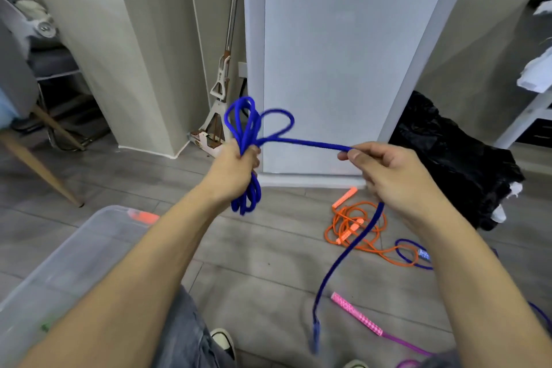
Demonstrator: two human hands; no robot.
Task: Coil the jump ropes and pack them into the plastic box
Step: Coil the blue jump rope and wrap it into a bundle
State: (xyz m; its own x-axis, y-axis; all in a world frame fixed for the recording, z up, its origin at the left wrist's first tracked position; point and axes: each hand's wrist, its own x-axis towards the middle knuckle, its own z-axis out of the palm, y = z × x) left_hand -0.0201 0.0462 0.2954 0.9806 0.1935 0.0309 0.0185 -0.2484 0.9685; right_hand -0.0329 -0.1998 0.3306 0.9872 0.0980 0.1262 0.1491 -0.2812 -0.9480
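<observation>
Head view: the left hand grips the bundled loops of a thick blue woven jump rope, keeping the coil together. At its three o'clock, the right hand pinches the taut free length, likely ready to wrap. The clear plastic box waits at seven o'clock.

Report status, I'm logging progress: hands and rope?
Left hand grips blue rope coil; right hand pinches its tail. Plastic box open, unobstructed.

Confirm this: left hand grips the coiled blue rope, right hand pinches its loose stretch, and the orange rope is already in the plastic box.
Not quite. The head view shows the orange rope lying on the floor, outside the box. The rest holds: the left hand grips the coiled blue rope, and the right hand pinches its loose stretch.
</observation>
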